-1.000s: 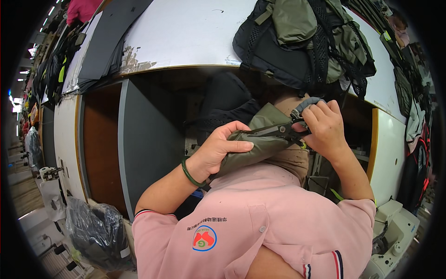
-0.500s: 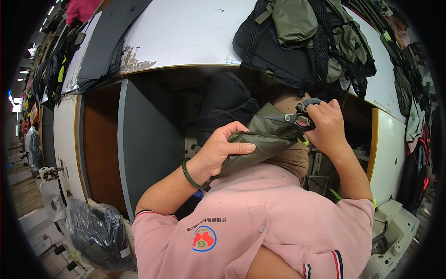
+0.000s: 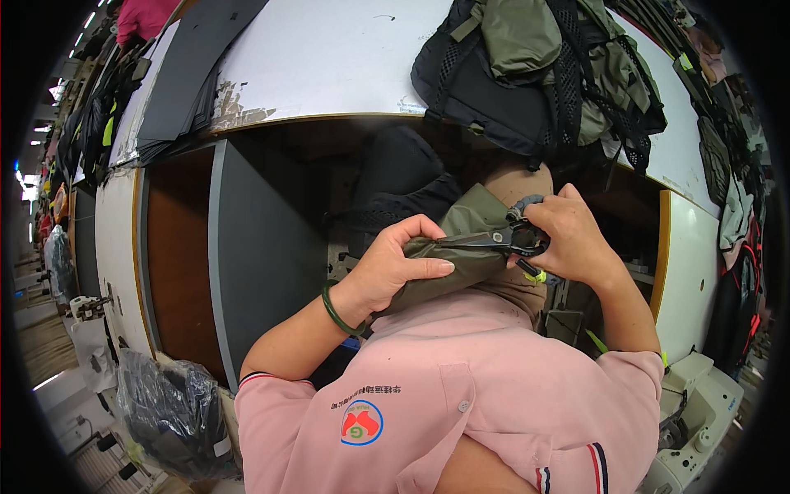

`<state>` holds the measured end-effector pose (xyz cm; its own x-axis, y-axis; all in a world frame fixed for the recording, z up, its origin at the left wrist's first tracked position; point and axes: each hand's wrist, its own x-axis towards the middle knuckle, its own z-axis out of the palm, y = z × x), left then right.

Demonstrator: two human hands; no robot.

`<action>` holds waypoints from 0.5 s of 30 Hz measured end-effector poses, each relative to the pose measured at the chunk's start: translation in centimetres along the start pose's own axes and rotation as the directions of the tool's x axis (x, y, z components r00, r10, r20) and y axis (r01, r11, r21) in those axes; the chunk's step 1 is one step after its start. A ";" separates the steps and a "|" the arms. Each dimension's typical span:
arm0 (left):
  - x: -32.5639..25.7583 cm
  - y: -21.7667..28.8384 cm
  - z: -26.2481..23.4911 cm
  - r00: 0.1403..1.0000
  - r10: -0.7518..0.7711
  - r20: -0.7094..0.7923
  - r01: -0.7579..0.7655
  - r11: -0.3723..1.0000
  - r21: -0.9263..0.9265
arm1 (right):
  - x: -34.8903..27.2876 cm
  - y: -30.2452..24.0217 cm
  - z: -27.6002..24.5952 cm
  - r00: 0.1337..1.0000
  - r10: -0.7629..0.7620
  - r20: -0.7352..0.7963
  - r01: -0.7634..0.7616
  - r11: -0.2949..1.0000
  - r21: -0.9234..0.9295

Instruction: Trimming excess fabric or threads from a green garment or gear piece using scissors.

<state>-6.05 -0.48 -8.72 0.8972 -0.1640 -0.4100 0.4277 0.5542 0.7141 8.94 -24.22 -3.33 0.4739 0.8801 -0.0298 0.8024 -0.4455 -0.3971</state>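
Over my lap lies a piece of olive-green fabric [image 3: 473, 216], gathered in my left hand [image 3: 385, 267]. That hand is closed, thumb on top of the cloth and fingers pinching its edge. My right hand [image 3: 568, 235] grips the dark loop handles of a pair of scissors [image 3: 496, 238]. The blades lie along the fabric, their tips near my left fingertips. One handle is wrapped in grey material, and a yellow-green tag or cord end [image 3: 536, 275] shows beneath my right fingers. The cloth's lower part, under my left hand, is partly hidden.
On the white tabletop [image 3: 329, 58] ahead rests a black and olive backpack [image 3: 527, 78], its straps hanging over the edge. Dark grey sheets [image 3: 191, 74] lie at the left. Below are open compartments with a grey divider [image 3: 267, 263]. A sewing machine [image 3: 695, 412] stands at lower right.
My right hand has moved the scissors down and left, so the blades now point at my left fingertips along the fabric. My left hand has hardly moved.
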 end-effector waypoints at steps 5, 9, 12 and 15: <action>-0.1 0.1 0.2 1.000 -0.013 0.001 0.013 1.000 0.013 | -0.3 0.5 0.4 0.999 0.001 0.033 0.001 0.999 -0.043; -0.2 0.2 0.3 1.000 -0.008 0.010 0.007 1.000 0.013 | -0.3 0.5 0.4 0.997 0.007 0.083 -0.004 0.999 -0.035; -0.1 0.2 0.3 1.000 0.016 0.003 -0.016 0.999 0.042 | -0.1 0.1 0.2 0.995 0.029 0.100 -0.033 0.999 0.036; -0.2 0.3 0.2 1.000 -0.006 0.000 0.006 1.000 0.031 | -0.1 0.2 0.4 0.997 -0.009 0.076 0.004 0.998 0.056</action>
<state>-6.10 -0.48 -8.31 0.8948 -0.1672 -0.4140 0.4359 0.5281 0.7288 8.90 -24.35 -3.74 0.4378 0.8939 -0.0964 0.7828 -0.4318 -0.4481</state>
